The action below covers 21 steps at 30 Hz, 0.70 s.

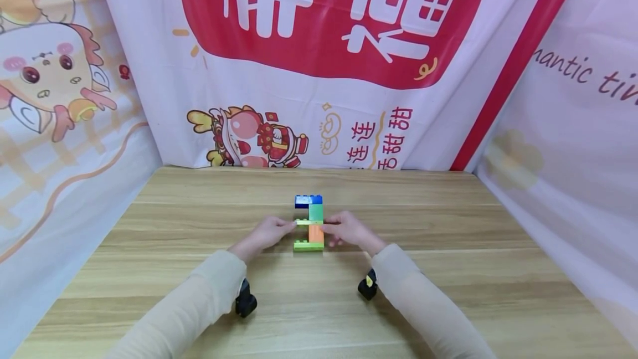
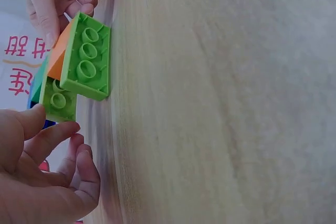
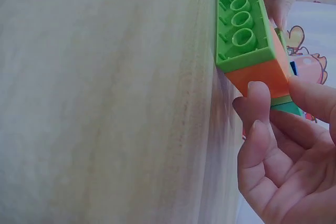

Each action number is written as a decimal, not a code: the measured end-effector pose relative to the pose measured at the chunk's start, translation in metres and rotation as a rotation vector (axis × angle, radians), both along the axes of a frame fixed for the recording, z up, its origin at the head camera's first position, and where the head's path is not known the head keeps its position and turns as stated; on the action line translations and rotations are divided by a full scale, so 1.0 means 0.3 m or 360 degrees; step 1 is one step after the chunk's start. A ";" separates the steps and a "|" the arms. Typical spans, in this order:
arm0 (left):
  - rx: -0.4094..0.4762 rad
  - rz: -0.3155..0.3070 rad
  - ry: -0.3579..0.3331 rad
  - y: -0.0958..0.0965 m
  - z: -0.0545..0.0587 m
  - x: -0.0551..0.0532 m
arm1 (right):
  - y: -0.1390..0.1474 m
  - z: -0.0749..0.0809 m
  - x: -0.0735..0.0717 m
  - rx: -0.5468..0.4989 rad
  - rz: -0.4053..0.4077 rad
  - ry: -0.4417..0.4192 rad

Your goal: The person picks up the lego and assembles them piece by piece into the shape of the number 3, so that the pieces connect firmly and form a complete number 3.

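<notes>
Several toy building bricks are joined in a stack between the two hands. From top to bottom come a blue brick [image 1: 302, 200], a teal-green brick [image 1: 316, 213], a thin lime brick [image 1: 302, 222], an orange brick [image 1: 316, 233] and a bottom green brick [image 2: 73, 77]. The blue, thin lime and bottom bricks jut out leftward. My left hand [image 1: 271, 231] pinches the jutting end of the thin lime brick between thumb and index finger. From the right side, my right hand [image 1: 349, 229] grips the stack around the orange brick. The bottom brick's hollow underside shows in both wrist views.
A wood-grain table [image 1: 438, 292] lies beneath the hands. Printed cloth hangs behind it [image 1: 319, 71] and along both sides. Black wrist devices show below each cuff, a left one [image 1: 245, 299] and a right one [image 1: 368, 286].
</notes>
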<state>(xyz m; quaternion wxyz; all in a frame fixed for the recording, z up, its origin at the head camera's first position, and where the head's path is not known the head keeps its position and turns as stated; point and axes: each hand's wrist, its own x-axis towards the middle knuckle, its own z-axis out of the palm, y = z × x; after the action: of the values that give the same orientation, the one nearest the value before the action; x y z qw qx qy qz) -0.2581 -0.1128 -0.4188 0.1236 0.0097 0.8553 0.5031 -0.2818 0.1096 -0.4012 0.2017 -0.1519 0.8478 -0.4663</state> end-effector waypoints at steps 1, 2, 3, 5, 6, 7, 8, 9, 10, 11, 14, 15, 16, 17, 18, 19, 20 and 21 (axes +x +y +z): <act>-0.0014 0.0009 -0.0015 0.001 -0.002 -0.003 | -0.001 -0.001 -0.001 0.0006 -0.0001 0.0003; -0.0029 0.0017 -0.0018 0.003 -0.004 -0.007 | -0.003 -0.003 -0.002 0.0010 -0.0006 -0.0003; -0.0037 0.0031 -0.0032 0.003 -0.004 -0.009 | -0.005 -0.005 -0.003 0.0013 -0.0011 -0.0004; -0.0048 0.0059 -0.0055 0.004 -0.005 -0.013 | -0.008 -0.010 -0.007 0.0025 -0.0021 -0.0008; -0.0044 0.0078 -0.0065 0.004 -0.005 -0.014 | -0.010 -0.014 -0.009 0.0026 -0.0025 -0.0012; -0.0045 0.0091 -0.0070 0.004 -0.005 -0.015 | -0.011 -0.017 -0.011 0.0027 -0.0032 -0.0018; -0.0045 0.0104 -0.0071 0.004 -0.005 -0.016 | -0.013 -0.019 -0.012 0.0027 -0.0037 -0.0024; -0.0047 0.0112 -0.0075 0.004 -0.005 -0.016 | -0.014 -0.021 -0.014 0.0034 -0.0040 -0.0022; -0.0044 0.0122 -0.0081 0.004 -0.005 -0.017 | -0.015 -0.023 -0.016 0.0036 -0.0043 -0.0027; -0.0046 0.0128 -0.0079 0.004 -0.005 -0.018 | -0.016 -0.024 -0.017 0.0036 -0.0045 -0.0031; -0.0067 0.0142 -0.0075 0.005 -0.007 -0.020 | -0.017 -0.024 -0.017 0.0037 -0.0053 -0.0053; -0.0067 0.0150 -0.0078 0.005 -0.007 -0.021 | -0.017 -0.024 -0.017 0.0037 -0.0052 -0.0055; -0.0069 0.0156 -0.0082 0.006 -0.009 -0.022 | -0.017 -0.023 -0.015 0.0034 -0.0050 -0.0063; -0.0068 0.0165 -0.0083 0.006 -0.010 -0.023 | -0.016 -0.024 -0.016 0.0037 -0.0045 -0.0060; -0.0068 0.0171 -0.0082 0.007 -0.011 -0.024 | -0.015 -0.023 -0.014 0.0044 -0.0033 -0.0048; -0.0070 0.0172 -0.0077 0.007 -0.012 -0.025 | -0.015 -0.023 -0.014 0.0045 -0.0029 -0.0049; -0.0078 0.0171 -0.0063 0.008 -0.012 -0.026 | -0.014 -0.024 -0.014 0.0044 -0.0024 -0.0050; -0.0082 0.0174 -0.0055 0.008 -0.014 -0.027 | -0.014 -0.024 -0.014 0.0042 -0.0017 -0.0047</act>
<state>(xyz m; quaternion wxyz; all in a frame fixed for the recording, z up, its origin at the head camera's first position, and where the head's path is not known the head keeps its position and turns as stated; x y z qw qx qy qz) -0.2661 -0.1104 -0.4230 0.1109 -0.0488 0.8649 0.4871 -0.2861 0.1055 -0.4083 0.2137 -0.1379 0.8516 -0.4584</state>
